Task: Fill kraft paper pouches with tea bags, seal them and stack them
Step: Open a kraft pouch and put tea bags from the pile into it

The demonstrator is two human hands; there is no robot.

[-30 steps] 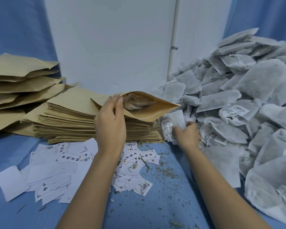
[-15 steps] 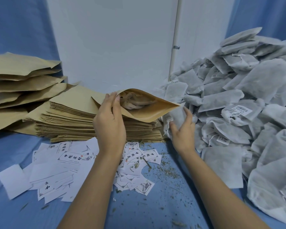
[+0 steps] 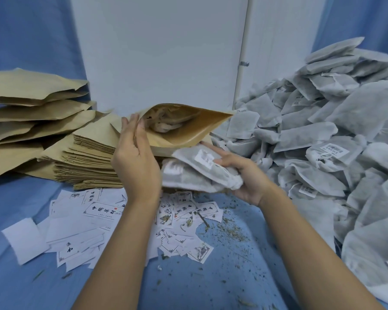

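A blue cloth-covered table (image 3: 244, 260) runs up to a white wall panel (image 3: 161, 52), with a heap of white mesh tea bags (image 3: 323, 135) banked on the right and a stack of flat brown kraft paper pouches (image 3: 87, 162) at the far left. The left hand (image 3: 136, 166) pinches the near lip of one open kraft paper pouch (image 3: 188, 130), holding its mouth wide and turned to the right; a few bags already lie inside. Just below that mouth the right hand (image 3: 249, 175) grips a small bundle of tea bags (image 3: 195, 173) — two at least, the exact count unclear — its far edge right under the pouch's lower lip and not yet inside. The risk, as I judge it: the bundle is broad and floppy while the paper mouth is held on one side only, so a corner could catch the lip and fold or tear it, or a bag could slip out of the grip onto the scattered white printed labels (image 3: 94, 211) and loose tea crumbs (image 3: 229, 231) — and a split bag would shed more.
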